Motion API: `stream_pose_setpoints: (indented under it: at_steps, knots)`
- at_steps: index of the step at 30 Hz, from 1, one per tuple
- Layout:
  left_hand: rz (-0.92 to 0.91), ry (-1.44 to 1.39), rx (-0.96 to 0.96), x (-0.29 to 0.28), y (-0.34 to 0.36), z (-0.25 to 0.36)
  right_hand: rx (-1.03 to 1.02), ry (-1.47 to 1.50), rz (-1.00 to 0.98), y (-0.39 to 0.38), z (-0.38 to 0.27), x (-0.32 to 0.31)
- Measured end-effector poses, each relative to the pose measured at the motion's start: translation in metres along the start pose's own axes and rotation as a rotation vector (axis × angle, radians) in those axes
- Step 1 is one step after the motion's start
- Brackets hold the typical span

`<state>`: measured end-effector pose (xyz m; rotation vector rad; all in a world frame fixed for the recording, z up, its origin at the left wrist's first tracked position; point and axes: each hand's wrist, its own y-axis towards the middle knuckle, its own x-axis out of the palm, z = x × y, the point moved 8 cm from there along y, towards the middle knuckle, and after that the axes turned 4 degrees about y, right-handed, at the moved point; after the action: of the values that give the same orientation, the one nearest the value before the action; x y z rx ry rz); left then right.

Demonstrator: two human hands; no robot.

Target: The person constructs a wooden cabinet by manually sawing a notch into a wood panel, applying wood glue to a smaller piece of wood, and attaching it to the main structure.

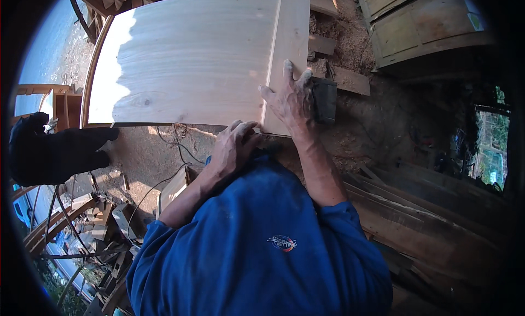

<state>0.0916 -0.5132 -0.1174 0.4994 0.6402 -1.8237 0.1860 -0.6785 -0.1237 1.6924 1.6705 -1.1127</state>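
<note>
Steadily: even pressure, square edges

Keep the pale plank (295, 34) straight along the right end of the wood-grained panel (191, 59). Press with the right hand (293, 101), grip spread apart on the plank's face. Guide with the left hand (234, 145), curled at the near edge; cannot tell whether clamped.

Left hand (234, 145): fingertips curled from view; contact with panel (191, 59) edge undetermined. Right hand (293, 101) conceals part of narrow board (291, 31). Blue shirt (251, 234) cut by lower edge. Panelled wooden piece (426, 29) clipped by dark rim. Stacked timber (415, 212), lower right: ends lost in shadow. Dark-clothed person (60, 154): details indistinct.
</note>
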Motion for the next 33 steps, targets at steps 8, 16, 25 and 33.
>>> stream_pose_setpoints:
  at_steps: [8, 16, 25, 33]
  knots:
    - [0.070, 0.140, 0.325, 0.017, 0.000, -0.003, -0.050, -0.138, 0.211, -0.022, 0.005, 0.005]
    - [0.147, -0.106, 0.169, 0.024, -0.013, -0.014, -0.039, 0.018, 0.142, -0.007, 0.011, 0.000]
    - [0.389, -0.537, -0.223, 0.067, -0.033, -0.020, -0.083, 0.156, 0.057, -0.001, 0.030, 0.005]
    - [0.740, -0.588, -0.247, 0.086, -0.033, -0.012, -0.292, 0.131, -0.139, 0.000, 0.042, -0.012]
